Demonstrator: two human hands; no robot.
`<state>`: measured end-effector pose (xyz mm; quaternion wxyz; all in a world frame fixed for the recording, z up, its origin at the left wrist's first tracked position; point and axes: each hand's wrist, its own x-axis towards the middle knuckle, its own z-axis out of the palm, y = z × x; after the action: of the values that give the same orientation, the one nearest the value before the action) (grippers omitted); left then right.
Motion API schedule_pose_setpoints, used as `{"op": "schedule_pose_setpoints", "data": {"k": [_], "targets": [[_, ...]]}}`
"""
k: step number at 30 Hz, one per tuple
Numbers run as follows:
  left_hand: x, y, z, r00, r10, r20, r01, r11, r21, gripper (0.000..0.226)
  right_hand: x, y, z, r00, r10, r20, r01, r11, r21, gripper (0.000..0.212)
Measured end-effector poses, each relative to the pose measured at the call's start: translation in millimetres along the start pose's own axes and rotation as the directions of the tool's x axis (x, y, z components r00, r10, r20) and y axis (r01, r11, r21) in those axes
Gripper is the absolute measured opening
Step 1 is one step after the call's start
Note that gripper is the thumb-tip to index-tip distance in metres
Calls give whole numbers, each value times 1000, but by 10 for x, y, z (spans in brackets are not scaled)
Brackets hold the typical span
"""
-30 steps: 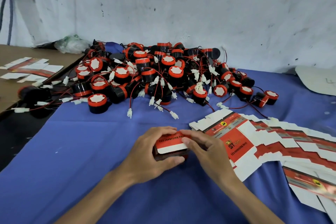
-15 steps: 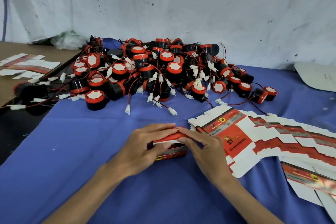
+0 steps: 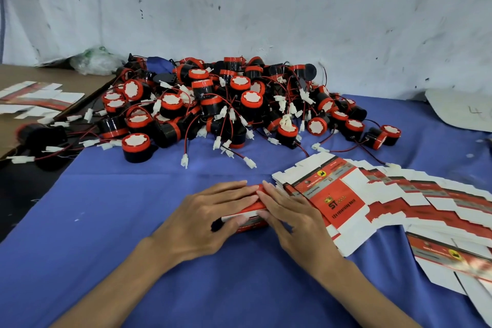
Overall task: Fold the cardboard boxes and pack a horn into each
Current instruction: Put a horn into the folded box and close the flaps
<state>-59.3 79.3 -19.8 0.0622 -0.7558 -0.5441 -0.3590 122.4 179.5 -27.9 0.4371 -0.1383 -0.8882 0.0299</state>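
Observation:
A small red and white cardboard box (image 3: 251, 214) rests on the blue cloth (image 3: 106, 208) between my hands. My left hand (image 3: 210, 217) covers its left side and top, thumb on the front face. My right hand (image 3: 291, 217) presses flat on its right side and top. Most of the box is hidden under my fingers. Behind it lies a big heap of black and red horns (image 3: 226, 106) with red wires and white plugs. A fanned row of flat, unfolded boxes (image 3: 372, 200) spreads to the right of my right hand.
One horn (image 3: 136, 147) stands apart at the heap's front left. A brown table (image 3: 16, 125) at the left carries more flat boxes (image 3: 34, 98). A clear plastic bag (image 3: 95, 61) sits by the wall. A white sheet (image 3: 463, 112) lies at the far right.
The box has been tipped down from facing me to lying low on the cloth. Both hands have flattened over its top, fingertips meeting in the middle.

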Motion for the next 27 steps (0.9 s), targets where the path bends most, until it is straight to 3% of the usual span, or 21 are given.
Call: {"op": "schedule_pose_setpoints", "data": {"k": [5,14,17,19,20,22,24,27], "targets": [[3,3,25,1000,9,-13,-9,1000,27,35,-24,-15,-24,997,11,76,-9,1000,-27,36],[38,34,44,999,-14,-44,11,998,-63,33,-10,-35,-9,998,-52,22,54,995,-79,26],[25,44,30,999,-19,29,20,999,-25,38,14,-46,7,978,205,-30,-195,959,204,32],[6,57,50,994,-1,109,-1,1000,14,43,39,-48,-14,896,443,40,-416,802,429,32],[2,63,60,991,1,134,-3,1000,15,44,44,-34,-20,864,495,89,-475,745,469,31],[8,65,58,990,-13,142,14,1000,-8,44,37,-21,-38,884,454,108,-453,780,431,30],[25,41,44,992,-15,125,15,1000,-4,44,13,-23,-44,946,310,95,-324,889,324,35],[37,31,51,995,29,92,-34,998,48,46,-32,3,-68,982,132,137,-151,979,135,39]]}}
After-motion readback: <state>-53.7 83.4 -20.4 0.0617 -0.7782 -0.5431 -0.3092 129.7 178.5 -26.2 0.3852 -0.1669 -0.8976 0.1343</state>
